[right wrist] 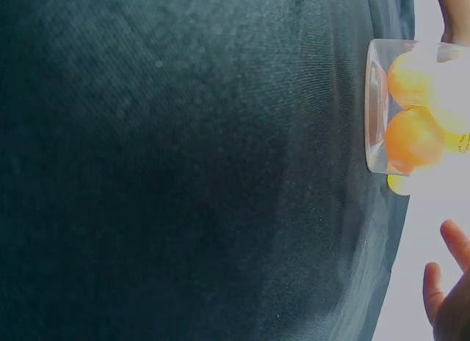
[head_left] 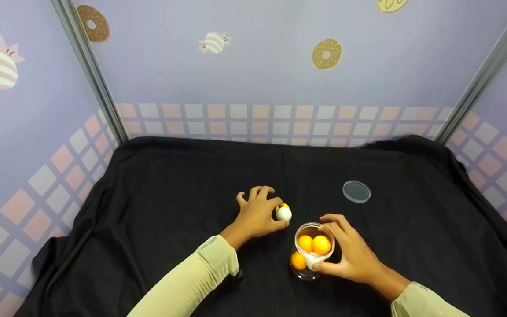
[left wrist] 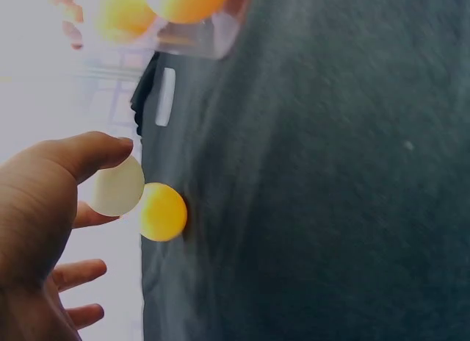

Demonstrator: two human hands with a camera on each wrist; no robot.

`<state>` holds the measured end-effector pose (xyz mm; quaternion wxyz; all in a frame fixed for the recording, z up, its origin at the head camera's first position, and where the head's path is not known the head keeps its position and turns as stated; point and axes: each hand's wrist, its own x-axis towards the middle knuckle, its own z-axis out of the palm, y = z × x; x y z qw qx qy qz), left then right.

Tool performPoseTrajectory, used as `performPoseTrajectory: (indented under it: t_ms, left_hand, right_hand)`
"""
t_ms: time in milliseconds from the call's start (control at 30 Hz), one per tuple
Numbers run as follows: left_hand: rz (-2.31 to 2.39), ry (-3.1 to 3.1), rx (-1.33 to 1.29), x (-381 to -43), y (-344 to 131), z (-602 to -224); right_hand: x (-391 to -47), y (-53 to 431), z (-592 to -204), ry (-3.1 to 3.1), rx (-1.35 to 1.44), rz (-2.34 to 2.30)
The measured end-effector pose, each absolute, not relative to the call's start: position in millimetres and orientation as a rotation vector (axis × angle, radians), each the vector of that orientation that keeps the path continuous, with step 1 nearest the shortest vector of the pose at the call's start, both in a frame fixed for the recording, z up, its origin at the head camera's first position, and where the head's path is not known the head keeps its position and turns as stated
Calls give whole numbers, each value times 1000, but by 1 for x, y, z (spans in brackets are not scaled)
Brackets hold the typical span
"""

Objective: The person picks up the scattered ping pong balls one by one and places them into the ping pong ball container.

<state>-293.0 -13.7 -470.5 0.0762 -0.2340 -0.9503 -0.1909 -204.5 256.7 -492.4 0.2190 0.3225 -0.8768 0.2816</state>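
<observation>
My left hand (head_left: 258, 215) pinches a white ping-pong ball (head_left: 284, 214) between thumb and index finger, its other fingers spread. Just beyond that ball, an orange ping-pong ball (left wrist: 163, 212) lies on the black cloth, mostly hidden behind the white one in the head view. To the right, my right hand (head_left: 354, 255) grips a clear, open-topped jar (head_left: 308, 276) near its rim, thumb on the near side and fingers on the far side. Inside the jar sit several orange balls (head_left: 321, 245) and a white ball (head_left: 313, 260).
A clear round lid (head_left: 357, 192) lies flat on the black cloth (head_left: 183, 189), beyond the right hand. Patterned wall panels (head_left: 262, 66) enclose the table at the back and both sides, with metal posts (head_left: 90, 66) at the corners.
</observation>
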Motion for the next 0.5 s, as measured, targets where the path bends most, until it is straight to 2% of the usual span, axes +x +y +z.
performPoseTrajectory:
  t_ms: [500]
  left_hand:
    - [-568,-2670,-861,-264,-2,-417]
  right_hand:
    - [-205,257,-492,-2424,909,771]
